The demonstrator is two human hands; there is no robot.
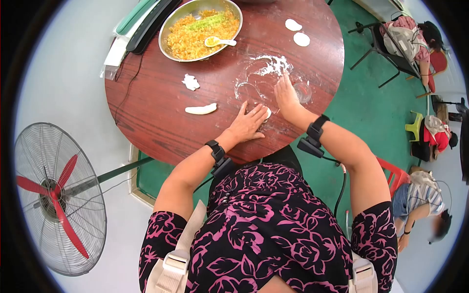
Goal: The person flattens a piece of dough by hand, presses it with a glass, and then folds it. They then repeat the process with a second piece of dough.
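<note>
My left hand [247,122] lies on the round table with its fingers spread. A small piece of white dough [267,114] shows at its fingertips, partly hidden. My right hand [286,94] is stretched out with its fingers together, touching the edge of a patch of white flour [274,66]. Close beside it is a clear round glass-like object [303,92]. A roll of dough [201,109] lies left of my left hand, and a crumpled white lump [191,82] lies above it. Two flat dough rounds [301,39] are at the far right.
A metal bowl [164,47] of chopped orange and green filling stands at the back with a white spoon [221,42] in it. Black and green long cases [146,27] lie by the left edge. A fan [53,194] stands left; several people sit at right.
</note>
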